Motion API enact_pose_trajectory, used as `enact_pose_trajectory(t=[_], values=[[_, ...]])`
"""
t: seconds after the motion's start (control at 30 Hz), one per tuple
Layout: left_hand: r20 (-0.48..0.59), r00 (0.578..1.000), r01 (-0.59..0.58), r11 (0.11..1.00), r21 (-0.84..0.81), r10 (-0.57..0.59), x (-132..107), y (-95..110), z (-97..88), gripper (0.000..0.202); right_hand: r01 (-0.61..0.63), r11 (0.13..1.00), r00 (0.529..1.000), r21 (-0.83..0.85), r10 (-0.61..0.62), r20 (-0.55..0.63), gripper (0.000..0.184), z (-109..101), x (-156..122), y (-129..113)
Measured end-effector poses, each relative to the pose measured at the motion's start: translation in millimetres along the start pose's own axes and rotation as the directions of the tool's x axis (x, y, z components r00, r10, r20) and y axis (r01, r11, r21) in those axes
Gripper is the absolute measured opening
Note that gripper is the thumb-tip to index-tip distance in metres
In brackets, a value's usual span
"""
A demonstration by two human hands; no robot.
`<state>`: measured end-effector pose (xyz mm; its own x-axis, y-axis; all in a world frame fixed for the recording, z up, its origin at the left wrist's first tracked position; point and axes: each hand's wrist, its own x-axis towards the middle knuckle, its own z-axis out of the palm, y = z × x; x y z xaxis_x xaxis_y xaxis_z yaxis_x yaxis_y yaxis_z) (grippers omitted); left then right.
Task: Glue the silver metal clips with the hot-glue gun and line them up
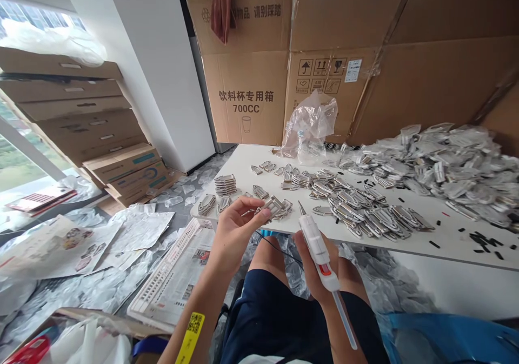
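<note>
the left hand (239,226) is pinched nearly closed, thumb against curled fingers, with a flat metal piece (274,207) caught by its edge. the piece is held at the near side of the white table (243,159), tilted, its frame-like face showing and its far end free. the right hand (311,269) curls around a white glue-gun-like tool (314,239); the tool hides the palm, so i cannot tell how tightly the fingers close. its pointed metal tip (301,208) aims up and away, near the held piece but apart from it, and a translucent rod (344,321) sticks out of the rear end. a red part shows in the tool's body.

beyond the tool lies a heap of similar metal pieces (365,207), with a neat stack (225,184) to the left of the held one and black strips (484,242) scattered at the right.

the big carton (247,72) behind reads "饮料杯专用箱" and "700cc" above a cup drawing. higher up, "物品 请别踩踏" is legible, partly covered by a brown cloth (222,15). handling marks include an umbrella, upward arrows and a broken glass, beside a white label (353,71) too small to read. a yellow sticker (190,337) on the left forearm carries a qr code.
</note>
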<state>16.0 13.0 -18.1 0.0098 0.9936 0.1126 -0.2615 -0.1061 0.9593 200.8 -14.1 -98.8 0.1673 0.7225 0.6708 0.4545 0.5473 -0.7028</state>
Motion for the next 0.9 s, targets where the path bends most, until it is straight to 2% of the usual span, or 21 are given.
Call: enact_pose_trajectory(t=[0.13, 0.3, 0.47, 0.67, 0.9], values=[[-0.031, 0.999, -0.039, 0.999, 0.025, 0.04, -0.1, -1.4, 0.9, 0.035, 0.027, 0.999, 0.995, 0.02, -0.029, 0.099, 0.027, -0.8, -3.8, 4.4], [-0.029, 0.998, -0.06, 0.99, 0.124, 0.064, -1.1, -1.1, 0.5, 0.035, 0.045, 0.997, 0.985, 0.066, -0.055, 0.165, 0.023, 2.0, -8.3, 7.9], [-0.028, 0.997, -0.062, 0.987, 0.149, 0.067, -3.0, 0.1, 2.6, 0.034, 0.075, 0.992, 0.972, 0.102, -0.096, 0.212, 0.025, 4.7, -7.1, 12.2], [-0.009, 0.995, -0.093, 0.976, 0.198, 0.096, -5.6, -1.3, 1.3, 0.027, 0.102, 0.994, 0.974, 0.047, -0.109, 0.2, 0.026, 6.1, -7.9, 18.8], [-0.007, 0.996, -0.089, 0.975, 0.206, 0.092, -7.3, -0.1, 2.3, 0.024, 0.092, 0.996, 0.987, -0.013, -0.089, 0.137, 0.031, 7.6, -8.6, 9.1]])
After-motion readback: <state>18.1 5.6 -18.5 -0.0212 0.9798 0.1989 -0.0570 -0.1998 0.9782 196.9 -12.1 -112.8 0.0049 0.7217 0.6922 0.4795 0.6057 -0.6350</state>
